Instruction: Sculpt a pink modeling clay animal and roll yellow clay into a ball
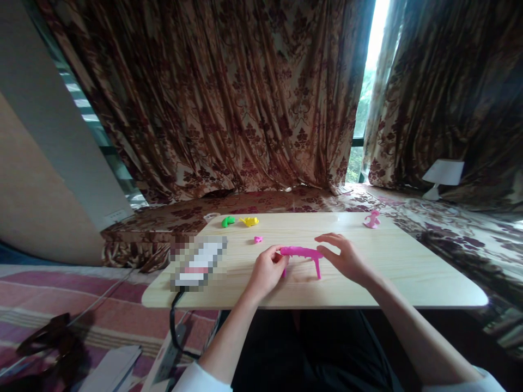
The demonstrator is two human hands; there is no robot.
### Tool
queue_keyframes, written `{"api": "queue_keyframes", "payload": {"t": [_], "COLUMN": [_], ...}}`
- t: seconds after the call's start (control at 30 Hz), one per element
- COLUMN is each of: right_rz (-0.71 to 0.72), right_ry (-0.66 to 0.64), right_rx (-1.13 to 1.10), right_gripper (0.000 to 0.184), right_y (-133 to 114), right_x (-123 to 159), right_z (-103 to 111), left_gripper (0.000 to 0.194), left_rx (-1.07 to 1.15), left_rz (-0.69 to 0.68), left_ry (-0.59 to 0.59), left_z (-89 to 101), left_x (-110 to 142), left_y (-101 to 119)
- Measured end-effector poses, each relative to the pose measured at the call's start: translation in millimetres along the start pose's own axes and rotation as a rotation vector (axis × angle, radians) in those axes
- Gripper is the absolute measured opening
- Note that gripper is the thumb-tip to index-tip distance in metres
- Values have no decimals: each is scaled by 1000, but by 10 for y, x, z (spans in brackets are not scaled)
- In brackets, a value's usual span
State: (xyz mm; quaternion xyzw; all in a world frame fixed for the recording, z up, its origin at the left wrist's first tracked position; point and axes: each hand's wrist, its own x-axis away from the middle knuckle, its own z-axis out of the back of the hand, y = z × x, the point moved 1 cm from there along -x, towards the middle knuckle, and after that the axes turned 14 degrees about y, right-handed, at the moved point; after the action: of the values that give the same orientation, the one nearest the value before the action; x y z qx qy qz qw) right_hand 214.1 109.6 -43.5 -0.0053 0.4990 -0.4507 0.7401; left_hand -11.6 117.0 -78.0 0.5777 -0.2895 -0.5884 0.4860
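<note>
A bright pink plastic piece point(301, 252), a long bar with legs pointing down and small nubs along its underside, stands over the table's near middle. Its left end is pinched between the thumb and fingers of my left hand point(269, 269). My right hand point(345, 258) hovers at the other end, fingers stretched and apart, with the thumb close to the bar; whether it touches, I cannot tell. Behind the bar lies a small pink piece point(257, 239). My left fingers partly hide the left leg.
On the light wooden table point(417, 277) a green toy piece point(227, 221) and a yellow one point(249, 221) lie at the back left. A pink figure point(372, 219) stands back right. A blurred-out flat object point(200, 264) with a black cable point(172, 321) occupies the left side.
</note>
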Motion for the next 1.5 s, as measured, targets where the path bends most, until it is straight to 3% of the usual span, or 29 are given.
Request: {"api": "queue_keyframes", "payload": {"t": [0.13, 0.3, 0.97, 1.2, 1.5], "right_rz": [18, 4, -34, -107, -170], "right_ry": [-34, -89, -125, -63, -93], "right_rx": [-33, -45, -88, -166, -297], "right_gripper": [28, 26, 22, 25, 28], "right_y": [-241, -259, -292, -228, -240], "right_x": [-19, -2, -15, -23, -62], "right_z": [-171, -289, -285, -264, -204], "left_gripper": [27, 30, 32, 30, 19], "left_rx": [6, 35, 62, -2, -51], "left_rz": [-5, 21, 33, -29, -173], "left_ry": [-21, -37, 5, 78, -28], "left_z": [11, 45, 15, 135, 56], "left_x": [8, -6, -118, -219, -129], "left_y": [35, 62, 63, -21, 17]}}
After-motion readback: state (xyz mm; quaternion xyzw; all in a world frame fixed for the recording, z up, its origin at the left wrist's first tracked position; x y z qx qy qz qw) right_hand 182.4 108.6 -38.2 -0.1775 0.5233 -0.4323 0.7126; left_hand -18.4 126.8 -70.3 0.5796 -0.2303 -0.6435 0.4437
